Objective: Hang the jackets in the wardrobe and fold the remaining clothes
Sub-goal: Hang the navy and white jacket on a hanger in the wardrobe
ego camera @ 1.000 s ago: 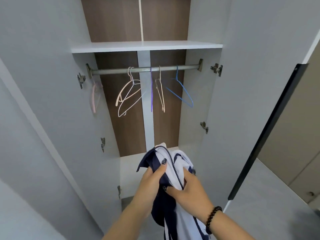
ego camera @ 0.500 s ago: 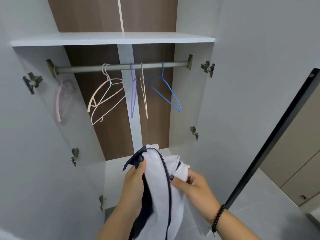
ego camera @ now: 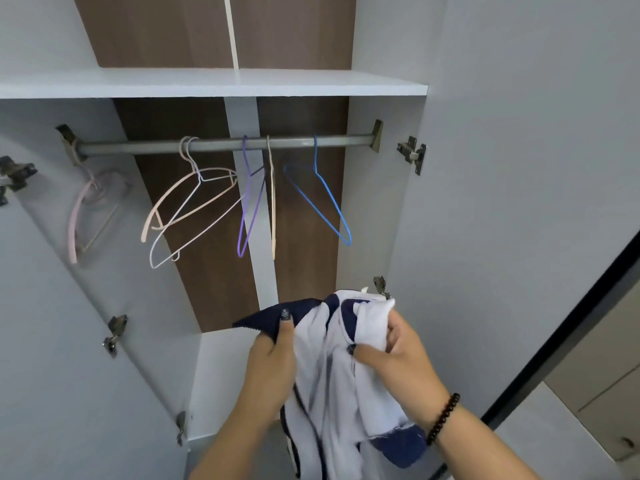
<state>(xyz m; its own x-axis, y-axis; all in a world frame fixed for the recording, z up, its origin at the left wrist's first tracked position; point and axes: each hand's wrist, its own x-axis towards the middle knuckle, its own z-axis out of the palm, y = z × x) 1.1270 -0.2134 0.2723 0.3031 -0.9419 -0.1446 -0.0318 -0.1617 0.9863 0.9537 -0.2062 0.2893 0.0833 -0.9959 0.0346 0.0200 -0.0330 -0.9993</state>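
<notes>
Both my hands grip the jacket (ego camera: 332, 372) low before the open wardrobe, left hand (ego camera: 273, 362) pinching its navy edge, right hand (ego camera: 394, 358) bunching white cloth, and the hangers on the rail (ego camera: 221, 144) hang well above, the blue hanger (ego camera: 320, 199) nearest my right.

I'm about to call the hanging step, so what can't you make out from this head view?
- Jacket: bunched between the left hand and right hand; collar and sleeves can't be told apart, and its lower part is cut off by the bottom edge.
- Pink hanger: blurred at far left, hook unclear.
- Wardrobe floor: partly hidden behind the jacket.
</notes>
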